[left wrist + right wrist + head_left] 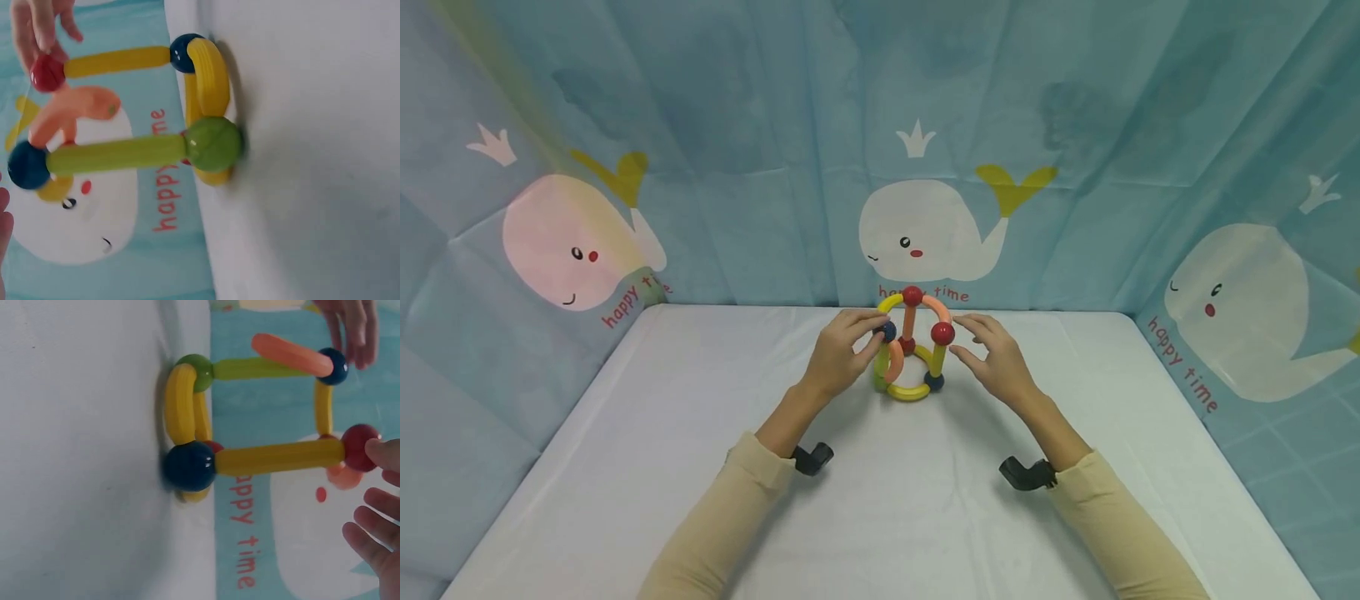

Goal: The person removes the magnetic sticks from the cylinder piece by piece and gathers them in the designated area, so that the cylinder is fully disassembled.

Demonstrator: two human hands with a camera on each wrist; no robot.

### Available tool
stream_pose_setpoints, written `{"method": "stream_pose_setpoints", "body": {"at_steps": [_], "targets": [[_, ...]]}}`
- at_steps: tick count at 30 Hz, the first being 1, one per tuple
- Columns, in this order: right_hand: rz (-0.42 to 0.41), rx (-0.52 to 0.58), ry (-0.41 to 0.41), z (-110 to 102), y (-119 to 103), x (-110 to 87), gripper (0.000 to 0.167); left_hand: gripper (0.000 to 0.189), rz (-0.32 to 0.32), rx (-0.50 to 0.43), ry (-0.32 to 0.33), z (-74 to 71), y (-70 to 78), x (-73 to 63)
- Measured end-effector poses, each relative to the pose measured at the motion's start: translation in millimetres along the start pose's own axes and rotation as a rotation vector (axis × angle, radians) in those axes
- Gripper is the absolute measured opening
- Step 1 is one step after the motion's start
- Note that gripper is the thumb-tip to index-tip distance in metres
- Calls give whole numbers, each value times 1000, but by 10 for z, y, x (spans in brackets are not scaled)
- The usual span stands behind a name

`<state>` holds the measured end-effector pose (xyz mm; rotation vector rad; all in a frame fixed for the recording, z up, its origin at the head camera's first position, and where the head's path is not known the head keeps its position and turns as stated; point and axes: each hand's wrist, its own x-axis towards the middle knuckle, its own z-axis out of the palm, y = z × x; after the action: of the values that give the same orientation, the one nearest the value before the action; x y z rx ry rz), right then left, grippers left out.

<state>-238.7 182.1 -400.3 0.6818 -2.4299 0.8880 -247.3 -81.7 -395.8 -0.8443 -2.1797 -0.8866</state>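
A ball-and-rod magnetic building toy (909,392) forms an upright cage on the white table. A yellow arc lies along its base; yellow, green and orange rods rise to its upper balls. My left hand (842,354) is at the upper dark blue ball (28,164), thumb and fingers loosely about it. From that ball an orange curved rod (292,355) runs to a free end. Beside the upper right red ball (361,447) is my right hand (996,362); its thumb overlaps the ball in the right wrist view while the other fingers are spread.
Behind the white table (895,500) hangs a light blue curtain (760,233) printed with whales and lettering. It also runs along both sides. Black wrist bands with camera arms (1028,473) stick out inward from both sleeves.
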Motion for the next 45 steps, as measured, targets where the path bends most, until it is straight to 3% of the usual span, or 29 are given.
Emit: {"method": "stream_pose_setpoints", "body": {"at_steps": [3, 7, 11, 14, 16, 19, 25, 35, 45], "targets": [[75, 84, -4, 19, 54, -37, 46, 28, -125, -93, 30, 10, -107, -69], [193, 220, -47, 90, 142, -74, 46, 32, -331, -274, -5, 38, -211, -162], [314, 351, -118, 206, 238, -100, 47, 38, -524, -436, -146, 89, -303, -228], [372, 425, -165, 286, 271, -117, 46, 40, -597, -504, -285, 141, -361, -259], [387, 450, -183, 326, 263, -120, 44, 40, -610, -529, -349, 182, -389, -272], [397, 467, -184, 376, 233, -112, 38, 40, -608, -547, -390, 233, -404, -277], [396, 458, -160, 445, 194, -99, 27, 39, -585, -546, -395, 283, -384, -255], [398, 444, -157, 475, 209, -93, 24, 35, -561, -511, -404, 296, -388, -271], [413, 411, -138, 449, 249, -56, 22, 28, -550, -553, -445, 335, -210, -359]]}}
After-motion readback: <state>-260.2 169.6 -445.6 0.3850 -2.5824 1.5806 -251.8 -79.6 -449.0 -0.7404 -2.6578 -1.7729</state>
